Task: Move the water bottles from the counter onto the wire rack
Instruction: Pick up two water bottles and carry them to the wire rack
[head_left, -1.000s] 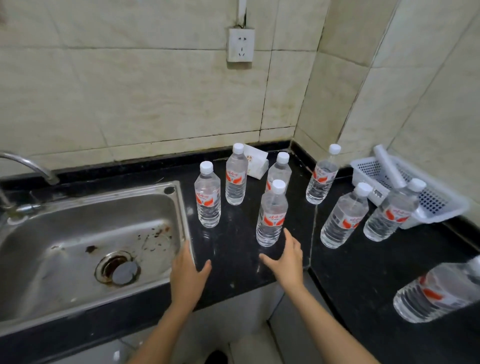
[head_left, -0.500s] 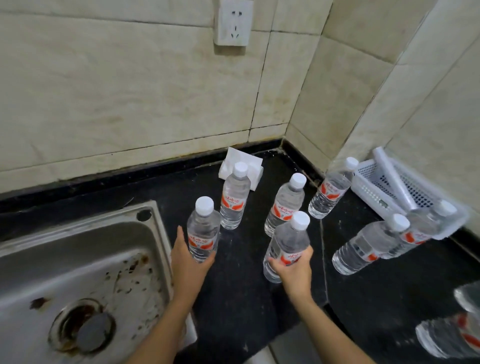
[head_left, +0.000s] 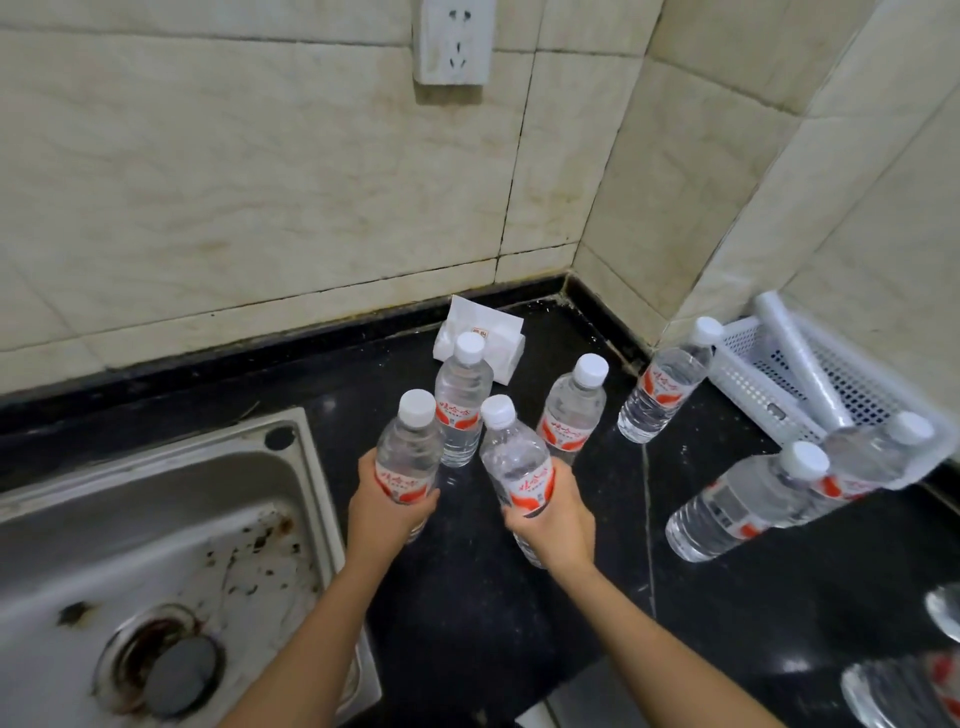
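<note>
Two grips are closing: your left hand (head_left: 387, 512) is curling its fingers round the left bottle (head_left: 408, 457), your right hand (head_left: 553, 525) round the right bottle (head_left: 519, 467), both just above the counter (head_left: 467, 597). Pickup seems underway; next you are needing to carry them to the unseen rack

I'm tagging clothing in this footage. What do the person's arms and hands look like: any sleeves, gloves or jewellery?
The left forearm and right forearm are bare to the frame's edge; no sleeve comes into view. The left hand and right hand are bare too: no gloves, watch, bracelet or ring visible.
</note>
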